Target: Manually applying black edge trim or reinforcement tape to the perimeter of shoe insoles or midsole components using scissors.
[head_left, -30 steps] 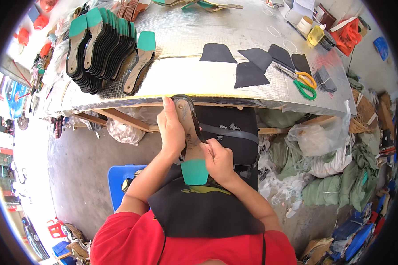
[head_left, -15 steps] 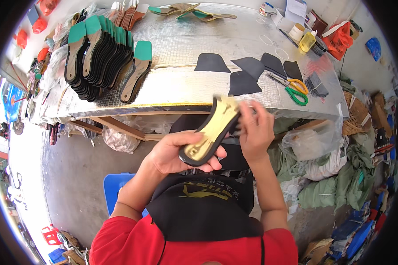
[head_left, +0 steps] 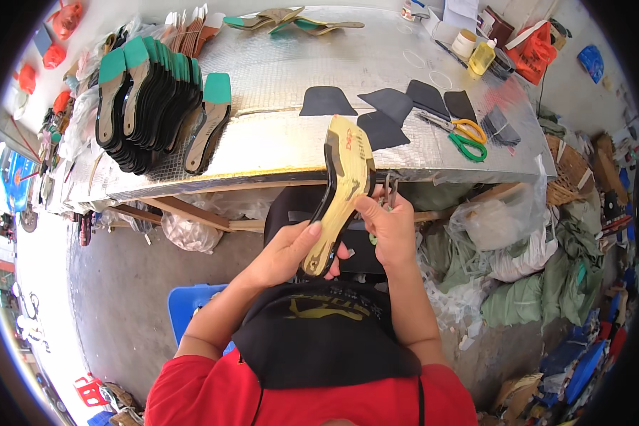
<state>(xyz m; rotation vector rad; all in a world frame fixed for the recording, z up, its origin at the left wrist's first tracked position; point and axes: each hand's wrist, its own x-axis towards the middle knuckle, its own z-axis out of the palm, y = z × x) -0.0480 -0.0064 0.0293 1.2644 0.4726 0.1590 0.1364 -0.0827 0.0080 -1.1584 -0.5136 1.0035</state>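
A shoe insole (head_left: 349, 170), pale yellow with patchy brown marks and a black edge, is held tilted in front of the table edge. My left hand (head_left: 291, 248) is closed round its narrow heel end, thumb on top. My right hand (head_left: 390, 227) is closed at the insole's right side, its thumb touching the edge. A small tool with two thin metal prongs (head_left: 388, 186) sticks up from the right fingers; its exact kind is hard to make out. Beyond lie several black cut pieces (head_left: 325, 101) and scissors (head_left: 468, 139) with orange and green handles.
A stack of green-topped insoles (head_left: 145, 99) stands at the table's left, with a single insole (head_left: 207, 124) beside it. More insoles (head_left: 291, 21) lie at the back. A yellow bottle (head_left: 482, 57) stands at the back right. Bags (head_left: 504, 227) and cloth crowd the floor on the right.
The insole has been turned and now stands more upright, showing its broad, patchy yellow face. My right hand has come lower and closer; the pronged tool now shows in it.
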